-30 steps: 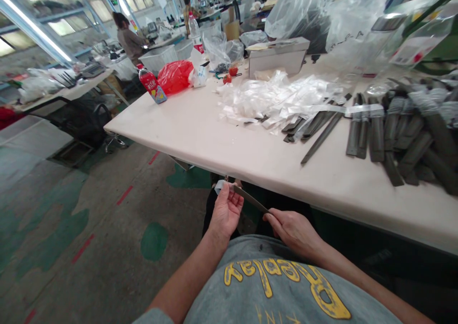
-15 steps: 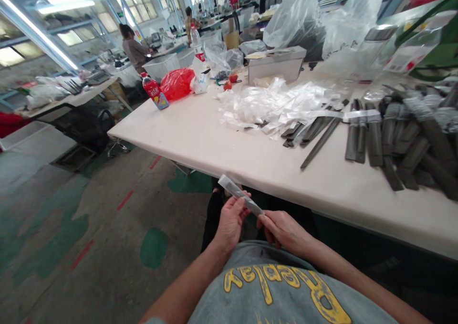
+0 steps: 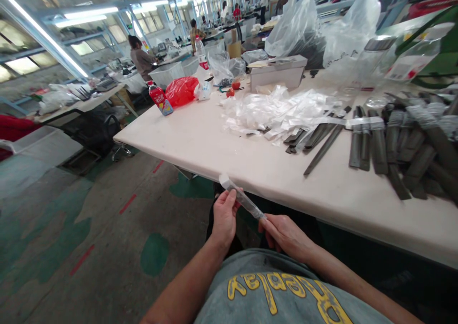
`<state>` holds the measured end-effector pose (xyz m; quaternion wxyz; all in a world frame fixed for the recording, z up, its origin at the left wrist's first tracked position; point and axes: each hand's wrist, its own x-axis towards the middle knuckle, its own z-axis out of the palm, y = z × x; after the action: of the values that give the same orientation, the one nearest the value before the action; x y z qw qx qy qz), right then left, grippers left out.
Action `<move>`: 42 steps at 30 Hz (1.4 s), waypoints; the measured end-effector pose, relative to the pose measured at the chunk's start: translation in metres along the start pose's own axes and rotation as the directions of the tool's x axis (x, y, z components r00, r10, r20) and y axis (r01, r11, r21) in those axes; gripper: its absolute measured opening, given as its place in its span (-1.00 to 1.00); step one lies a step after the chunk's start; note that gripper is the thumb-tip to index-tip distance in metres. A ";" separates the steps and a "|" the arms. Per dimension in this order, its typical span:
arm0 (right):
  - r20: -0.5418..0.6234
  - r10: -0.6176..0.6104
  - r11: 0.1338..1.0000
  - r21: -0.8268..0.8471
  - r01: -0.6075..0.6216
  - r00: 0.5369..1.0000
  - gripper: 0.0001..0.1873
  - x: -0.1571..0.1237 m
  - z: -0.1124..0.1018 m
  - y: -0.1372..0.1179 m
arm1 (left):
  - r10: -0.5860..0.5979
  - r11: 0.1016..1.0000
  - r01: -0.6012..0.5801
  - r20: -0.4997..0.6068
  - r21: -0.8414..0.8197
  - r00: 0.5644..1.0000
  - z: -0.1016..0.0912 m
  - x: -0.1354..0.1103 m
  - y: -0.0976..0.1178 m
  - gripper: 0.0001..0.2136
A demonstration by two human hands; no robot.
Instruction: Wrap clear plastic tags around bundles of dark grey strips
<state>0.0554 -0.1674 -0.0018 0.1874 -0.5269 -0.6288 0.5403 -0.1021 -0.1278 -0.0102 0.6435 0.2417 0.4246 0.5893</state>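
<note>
Between my hands, in front of the table edge, slants a narrow clear plastic sleeve [image 3: 246, 203] with a whitish far end. My left hand [image 3: 225, 214] pinches it near that far end, thumb on top. The near end is gripped by my right hand [image 3: 284, 233], fingers curled under. Whether anything lies inside the sleeve I cannot tell. On the table ahead lies a heap of white plastic sleeves [image 3: 279, 107]. Dark grey flat strips [image 3: 324, 145] poke out at the heap's right side.
Bundles of dark strips [image 3: 404, 147] lie on the table's right side. At the back stand a grey-white box [image 3: 277, 76] and clear bags [image 3: 296, 28]. A drink bottle [image 3: 157, 95] and red plastic bag [image 3: 182, 91] are at the left end. A person [image 3: 141, 59] works farther off.
My left hand has slid along the sleeve toward its far end, away from my right hand. The right hand keeps its grip. The camera view has tilted up slightly.
</note>
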 end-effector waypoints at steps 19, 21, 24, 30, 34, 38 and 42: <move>-0.066 -0.031 0.999 -0.006 0.031 0.997 -0.50 0.000 -0.004 0.005 | -0.176 0.984 0.174 0.076 0.033 0.981 0.012 -0.007 -0.012 -0.75; -0.056 -0.031 1.000 -0.004 0.031 0.998 -0.51 -0.001 -0.004 0.006 | -0.129 0.992 0.128 0.080 0.009 0.988 0.012 -0.003 -0.008 -0.74; -0.046 -0.038 0.999 -0.018 0.037 0.998 -0.53 -0.002 -0.004 0.005 | -0.015 0.998 0.017 0.033 -0.062 0.999 0.014 0.009 0.005 -0.76; -0.068 -0.041 0.999 -0.012 0.040 0.997 -0.51 0.002 0.000 0.007 | -0.127 0.992 0.127 0.012 -0.027 0.992 0.017 0.001 -0.010 -0.74; -0.085 -0.063 0.997 0.027 0.066 0.994 -0.50 0.006 -0.001 0.007 | -0.183 0.983 0.184 0.034 -0.016 0.983 0.020 -0.016 -0.024 -0.70; -0.138 -0.094 0.993 0.063 0.104 0.986 -0.55 0.006 -0.007 0.004 | -0.148 0.989 0.144 0.147 0.033 0.978 0.027 -0.014 -0.020 -0.70; -0.130 -0.091 0.995 0.026 0.095 0.987 -0.63 -0.003 -0.007 0.009 | -0.083 0.996 0.079 0.130 0.031 0.988 0.030 -0.001 -0.012 -0.74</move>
<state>0.0660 -0.1675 -0.0065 0.2610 -0.5278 -0.6304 0.5059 -0.0708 -0.1251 -0.0038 0.6903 0.2709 0.3983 0.5398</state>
